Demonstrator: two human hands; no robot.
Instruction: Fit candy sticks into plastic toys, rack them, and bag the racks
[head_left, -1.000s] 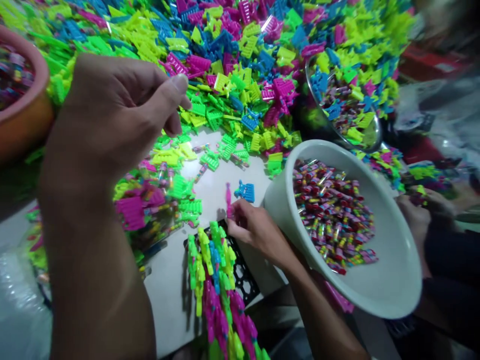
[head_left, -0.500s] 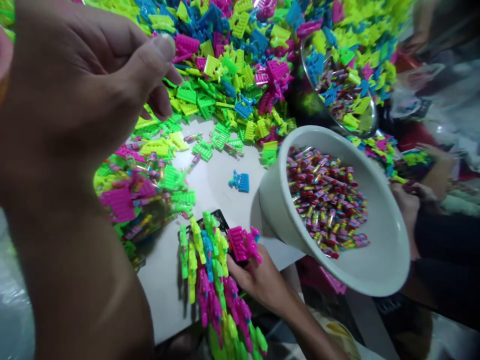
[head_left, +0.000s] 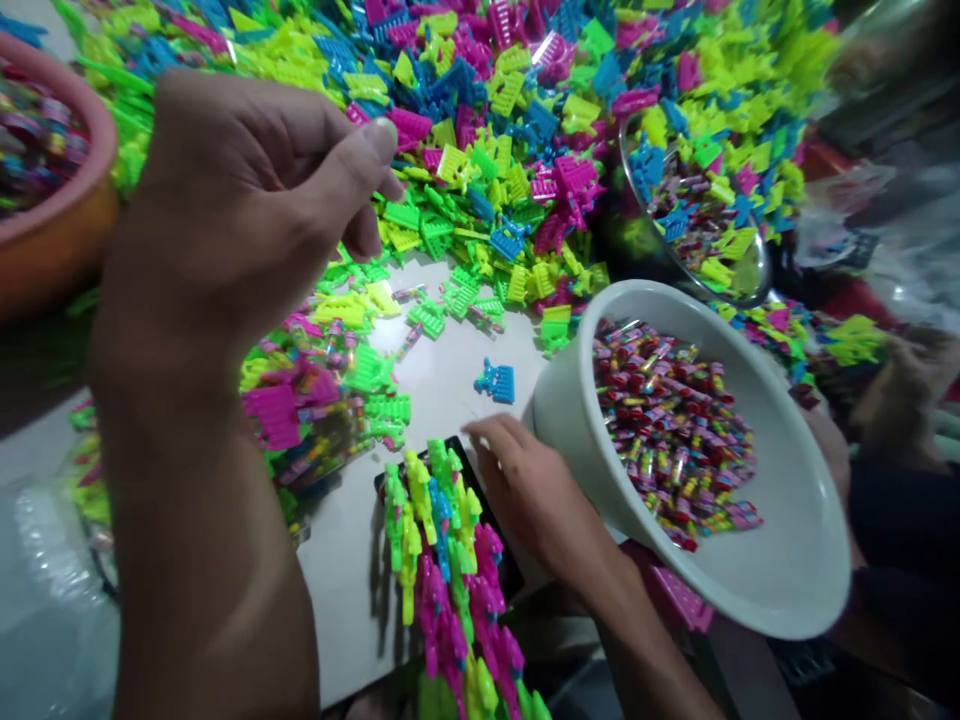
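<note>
My left hand (head_left: 255, 210) is raised over the left side of the white table, thumb against curled fingers; whatever they pinch, if anything, is hidden. My right hand (head_left: 532, 485) lies low over the table beside a black tray (head_left: 487, 520), fingers stretched forward and nothing visible in them. Close beyond its fingertips lies a blue comb-shaped plastic piece (head_left: 495, 381). Neon green, yellow, blue and pink pieces (head_left: 442, 540) stand packed in rows on the tray. To the right a white tub (head_left: 570, 400) holds small candy-like tubes (head_left: 667, 430) with coloured beads.
A large heap of neon comb-shaped pieces (head_left: 480, 130) covers the far table. A metal bowl (head_left: 757, 270) leans into it. An orange basin (head_left: 67, 250) stands left. A clear plastic bag (head_left: 52, 590) lies lower left. Another person's blurred hand (head_left: 900, 390) shows at right.
A pink comb-shaped piece at my right hand is no longer there; that hand has moved forward towards the blue piece, fingers extended. The view has shifted, showing more of the orange basin.
</note>
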